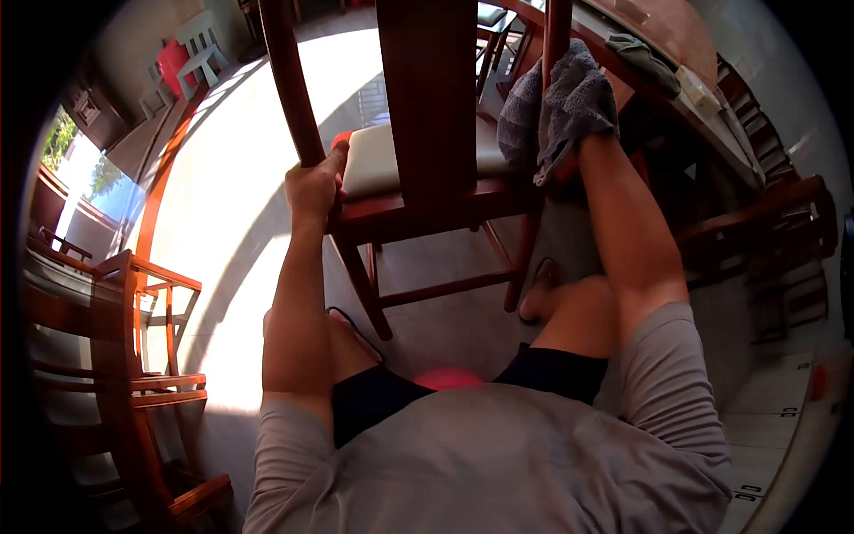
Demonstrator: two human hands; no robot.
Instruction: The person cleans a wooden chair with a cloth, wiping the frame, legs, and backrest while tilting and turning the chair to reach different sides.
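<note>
A dark red wooden chair [436, 116] with a pale seat [374, 160] stands in front of me, its backrest toward me. My left hand [311, 189] is closed around the lower part of the chair's left back post, beside the seat. A grey towel [578, 93] is draped and bunched about the right back post. My right hand [598, 142] is mostly covered by this towel and presses it against the post; its fingers are hidden.
Another wooden chair [116, 356] stands at the left. On the right, a long table [738, 147] bears a dark cloth [642, 60] and a pale box [698, 91]. White plastic chairs [203, 49] stand at the far left, and white cabinets [769, 418] at the lower right.
</note>
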